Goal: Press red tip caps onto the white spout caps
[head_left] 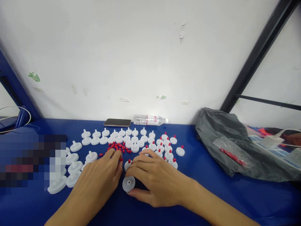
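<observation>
1. Gripping a white disc (128,187) at the blue table (190,197), my right hand (154,180) faces my left hand (105,171), whose fingertips appear to pinch a red cap (120,159).
2. A loose pinch could drop the cap; a stray knuckle might topple the capped disc (127,166) beside my right fingers.
3. Loose red caps (120,145) and bare discs (135,148) crowd the way beyond; phone (117,122) and bottle (151,120) lie by the wall (117,62).

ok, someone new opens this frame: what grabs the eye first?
Probably the red bits scattered mid-table, vivid among white discs on the blue table; discs with red tips stand to their right. Next, the right hand at front centre, holding a disc with its small hole showing. Then the rumpled grey bag at far right, a clear packet of red pieces on it.
</observation>
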Demonstrator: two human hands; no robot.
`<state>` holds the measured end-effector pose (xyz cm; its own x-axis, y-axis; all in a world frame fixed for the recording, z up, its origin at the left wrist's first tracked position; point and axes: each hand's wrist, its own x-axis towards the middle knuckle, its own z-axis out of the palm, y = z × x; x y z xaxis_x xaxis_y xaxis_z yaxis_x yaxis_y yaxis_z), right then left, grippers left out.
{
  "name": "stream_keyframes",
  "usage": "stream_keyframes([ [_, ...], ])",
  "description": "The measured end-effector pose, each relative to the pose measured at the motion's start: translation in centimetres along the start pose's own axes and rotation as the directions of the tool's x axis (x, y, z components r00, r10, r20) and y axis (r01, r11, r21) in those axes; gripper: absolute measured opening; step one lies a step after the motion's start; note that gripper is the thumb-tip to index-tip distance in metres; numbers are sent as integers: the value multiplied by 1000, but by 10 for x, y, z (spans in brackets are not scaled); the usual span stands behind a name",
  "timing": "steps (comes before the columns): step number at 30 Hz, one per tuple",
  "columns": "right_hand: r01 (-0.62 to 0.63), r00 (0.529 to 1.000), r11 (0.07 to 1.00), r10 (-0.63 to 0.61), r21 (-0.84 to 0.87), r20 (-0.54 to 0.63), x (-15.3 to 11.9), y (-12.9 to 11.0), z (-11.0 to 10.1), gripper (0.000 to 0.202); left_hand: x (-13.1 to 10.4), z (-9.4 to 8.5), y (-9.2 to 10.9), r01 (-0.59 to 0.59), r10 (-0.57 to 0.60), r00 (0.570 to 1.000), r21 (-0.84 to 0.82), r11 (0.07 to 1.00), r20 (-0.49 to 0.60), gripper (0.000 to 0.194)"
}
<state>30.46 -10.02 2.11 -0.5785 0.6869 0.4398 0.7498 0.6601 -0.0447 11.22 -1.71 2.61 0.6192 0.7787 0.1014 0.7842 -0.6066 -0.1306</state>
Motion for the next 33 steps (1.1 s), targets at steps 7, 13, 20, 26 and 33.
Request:
stream_keyframes([
  [7,26,996,999,-29,-41,-82,-1,4,-2,24,-5,-5,-6,-24,-82,954,-344,939,-289,28],
  [13,14,994,997,-21,-71,-112,-1,3,-3,27,-14,-27,-15,-146,-96,959,-757,637,-266,27],
  [20,20,987,996,-34,-92,-158,0,4,-3,26,-14,-30,-13,-121,-96,974,-824,554,-207,27],
  [26,9,980,995,-29,-100,-196,1,4,-5,27,-13,-28,-16,-84,-40,991,-834,545,-127,23],
  [33,-46,970,995,24,-88,-242,1,1,-8,24,-16,-26,-18,-53,-47,994,-831,554,-94,24],
])
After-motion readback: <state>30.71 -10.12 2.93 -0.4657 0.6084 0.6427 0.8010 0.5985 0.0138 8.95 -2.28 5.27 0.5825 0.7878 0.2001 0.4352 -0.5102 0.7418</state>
